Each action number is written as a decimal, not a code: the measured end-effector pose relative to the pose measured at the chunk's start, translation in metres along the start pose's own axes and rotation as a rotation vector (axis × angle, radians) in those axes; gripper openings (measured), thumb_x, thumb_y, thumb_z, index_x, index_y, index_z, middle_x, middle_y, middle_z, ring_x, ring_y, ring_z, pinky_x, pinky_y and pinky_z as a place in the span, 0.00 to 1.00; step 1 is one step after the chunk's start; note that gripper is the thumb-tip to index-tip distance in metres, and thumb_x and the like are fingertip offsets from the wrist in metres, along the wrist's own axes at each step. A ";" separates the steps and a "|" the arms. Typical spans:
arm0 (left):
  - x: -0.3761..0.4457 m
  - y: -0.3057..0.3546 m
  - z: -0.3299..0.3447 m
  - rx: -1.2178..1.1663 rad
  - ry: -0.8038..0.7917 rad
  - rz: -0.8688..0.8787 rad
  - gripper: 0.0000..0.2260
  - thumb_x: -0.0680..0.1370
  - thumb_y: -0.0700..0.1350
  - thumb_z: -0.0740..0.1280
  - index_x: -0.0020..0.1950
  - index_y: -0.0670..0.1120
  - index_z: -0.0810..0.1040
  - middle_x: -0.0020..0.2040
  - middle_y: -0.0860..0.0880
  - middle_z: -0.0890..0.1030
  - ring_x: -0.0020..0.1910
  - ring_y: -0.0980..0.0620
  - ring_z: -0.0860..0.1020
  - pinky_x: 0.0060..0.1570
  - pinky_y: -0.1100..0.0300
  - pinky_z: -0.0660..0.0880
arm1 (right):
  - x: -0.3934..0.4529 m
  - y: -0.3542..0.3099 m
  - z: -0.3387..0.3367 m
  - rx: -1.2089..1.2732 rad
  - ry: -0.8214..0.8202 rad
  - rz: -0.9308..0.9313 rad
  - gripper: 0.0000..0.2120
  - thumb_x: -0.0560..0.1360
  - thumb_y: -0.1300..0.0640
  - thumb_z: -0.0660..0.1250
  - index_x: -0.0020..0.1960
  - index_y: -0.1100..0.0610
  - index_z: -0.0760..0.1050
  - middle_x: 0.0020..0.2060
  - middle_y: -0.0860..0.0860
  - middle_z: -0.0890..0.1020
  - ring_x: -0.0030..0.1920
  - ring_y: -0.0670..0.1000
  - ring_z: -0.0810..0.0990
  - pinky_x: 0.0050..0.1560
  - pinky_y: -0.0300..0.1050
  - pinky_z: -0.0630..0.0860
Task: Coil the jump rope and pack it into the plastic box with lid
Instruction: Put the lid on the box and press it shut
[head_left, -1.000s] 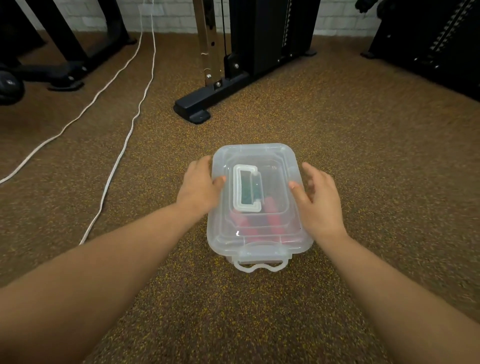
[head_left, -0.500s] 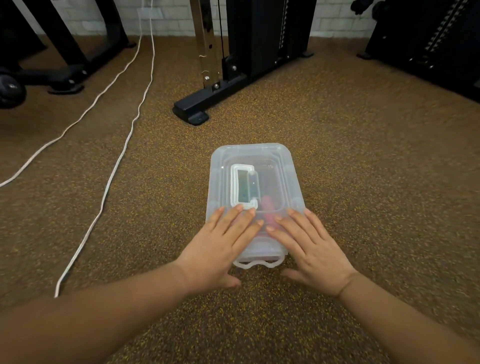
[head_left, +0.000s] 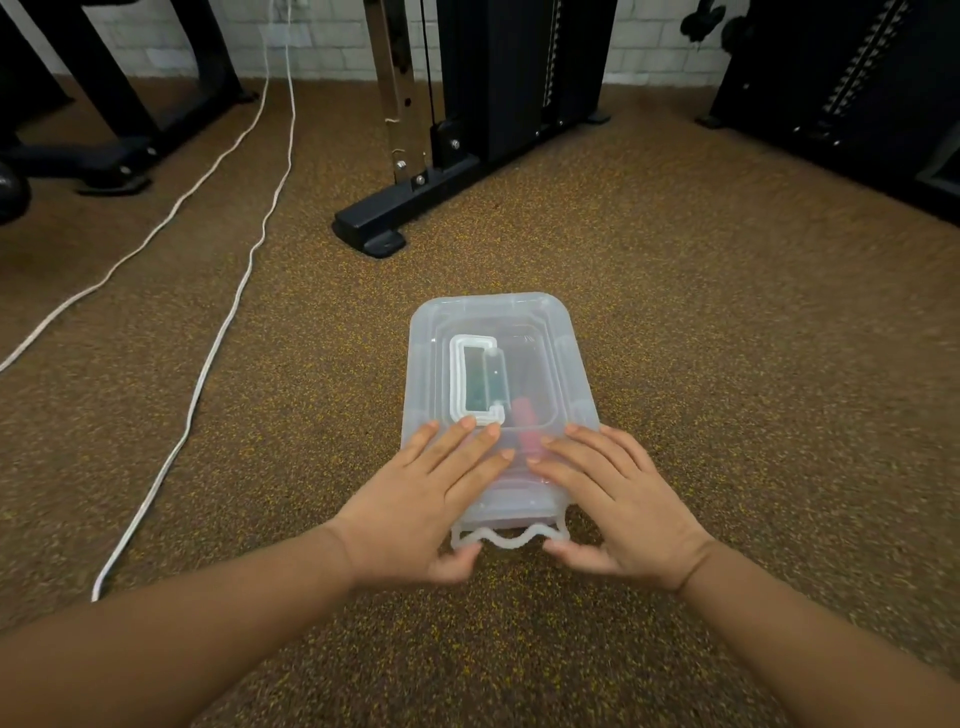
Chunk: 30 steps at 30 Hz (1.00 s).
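A clear plastic box (head_left: 566, 364) stands on the brown speckled floor with its lid (head_left: 498, 322) on top. A white carry handle (head_left: 470, 382) lies flat on the lid. Red jump rope handles (head_left: 524, 418) show dimly through the plastic. My left hand (head_left: 421, 509) and my right hand (head_left: 618, 499) lie flat on the near end of the lid, fingers spread. Both thumbs touch the wavy white latch (head_left: 506, 538) at the box's near edge from below. Neither hand holds anything.
A black gym machine base (head_left: 410, 208) stands just beyond the box. Two white cables (head_left: 208, 353) run across the floor on the left. More black equipment stands at the far left (head_left: 104, 171) and far right (head_left: 831, 104). A white brick wall closes the back.
My hands left the sides of the box and came to its near end, lying flat on the lid. Since half a second ago they have hardly moved.
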<state>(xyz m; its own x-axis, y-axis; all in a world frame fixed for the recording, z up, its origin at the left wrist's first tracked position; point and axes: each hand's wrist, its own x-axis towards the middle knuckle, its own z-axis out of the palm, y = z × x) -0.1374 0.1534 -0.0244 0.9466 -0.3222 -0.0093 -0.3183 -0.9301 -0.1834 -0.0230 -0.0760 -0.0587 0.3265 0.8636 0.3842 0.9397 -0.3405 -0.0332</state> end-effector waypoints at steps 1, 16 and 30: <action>0.000 -0.002 0.001 -0.013 0.019 0.013 0.35 0.72 0.61 0.60 0.75 0.46 0.61 0.74 0.42 0.65 0.73 0.42 0.62 0.71 0.44 0.59 | 0.002 0.001 -0.002 0.036 0.006 0.008 0.30 0.74 0.35 0.59 0.69 0.53 0.68 0.64 0.52 0.75 0.67 0.55 0.70 0.68 0.55 0.64; 0.002 -0.010 0.010 -0.002 0.084 0.080 0.26 0.81 0.56 0.46 0.74 0.44 0.61 0.73 0.42 0.66 0.72 0.39 0.64 0.67 0.44 0.59 | 0.004 0.002 -0.007 0.063 -0.001 0.007 0.26 0.77 0.38 0.56 0.66 0.54 0.71 0.62 0.51 0.78 0.66 0.54 0.71 0.67 0.55 0.64; 0.008 -0.025 -0.004 -0.344 0.012 -0.009 0.28 0.79 0.61 0.42 0.77 0.53 0.51 0.78 0.51 0.50 0.77 0.56 0.46 0.75 0.57 0.41 | 0.018 0.004 -0.016 0.174 -0.024 0.103 0.23 0.77 0.38 0.55 0.62 0.51 0.74 0.59 0.50 0.77 0.62 0.49 0.72 0.67 0.47 0.62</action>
<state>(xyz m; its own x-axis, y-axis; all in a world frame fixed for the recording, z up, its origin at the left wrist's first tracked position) -0.1218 0.1735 -0.0159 0.9496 -0.3134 0.0030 -0.3098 -0.9374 0.1591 -0.0151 -0.0679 -0.0369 0.4219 0.8369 0.3488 0.9041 -0.3596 -0.2309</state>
